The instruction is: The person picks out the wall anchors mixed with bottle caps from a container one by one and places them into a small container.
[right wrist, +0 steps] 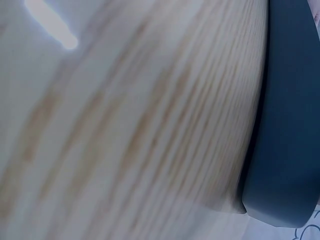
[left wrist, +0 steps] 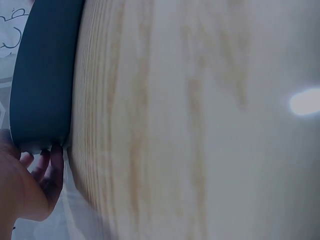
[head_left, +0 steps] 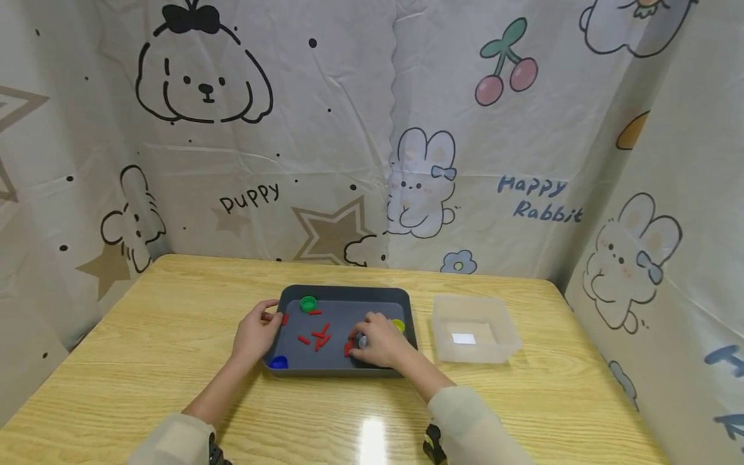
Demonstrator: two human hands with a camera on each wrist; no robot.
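Observation:
A dark grey tray lies on the table, its left rim held by my left hand. In the left wrist view, the fingers of that hand bend against the tray's end wall. Inside the tray, my right hand reaches down with bent fingers over short red sticks and a clear round piece. Whether it pinches a stick cannot be made out. Several more red sticks are scattered mid-tray. The right wrist view shows the tray's outer wall but not the hand.
A green round cap sits at the tray's back left, a blue one at the front left and a yellow one at the right. To the right stands a translucent plastic box. Printed curtains surround the wooden table.

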